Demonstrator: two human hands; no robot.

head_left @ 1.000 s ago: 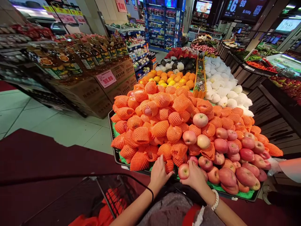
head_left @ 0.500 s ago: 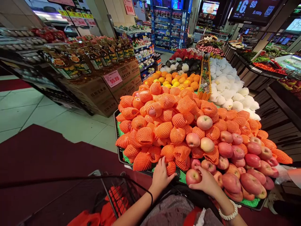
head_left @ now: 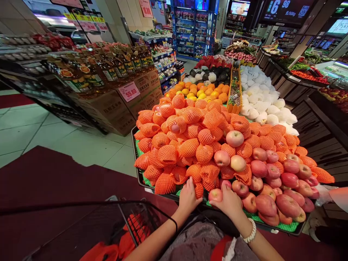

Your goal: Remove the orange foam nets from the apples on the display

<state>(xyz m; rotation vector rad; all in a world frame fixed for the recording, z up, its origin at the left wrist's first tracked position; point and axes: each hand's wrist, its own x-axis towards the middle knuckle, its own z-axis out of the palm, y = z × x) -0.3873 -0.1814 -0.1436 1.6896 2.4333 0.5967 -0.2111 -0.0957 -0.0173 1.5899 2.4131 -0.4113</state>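
My left hand (head_left: 188, 195) is at the front edge of the fruit display, its fingers and thumb closed around a small apple in an orange foam net (head_left: 199, 190). Just to the right, my right hand (head_left: 230, 201) grips a bare pink-red apple (head_left: 215, 195) from its right side, low over the front edge of the tray. Many netted apples (head_left: 189, 148) are heaped behind my left hand. Bare apples (head_left: 268, 204) lie piled to the right of my right hand. A green mesh liner (head_left: 289, 226) shows under the fruit.
A shopping cart (head_left: 130, 221) with orange-red things inside stands at lower left. Cooking oil bottles (head_left: 110, 70) stand on cartons (head_left: 119, 112) at left. White-netted fruit (head_left: 262, 105) lies behind the apples. Another person's gloved hand (head_left: 323, 194) reaches in at right.
My right hand has moved slightly left with the apple, closer to my left hand. My left hand's fingers have drawn in around the small netted apple.
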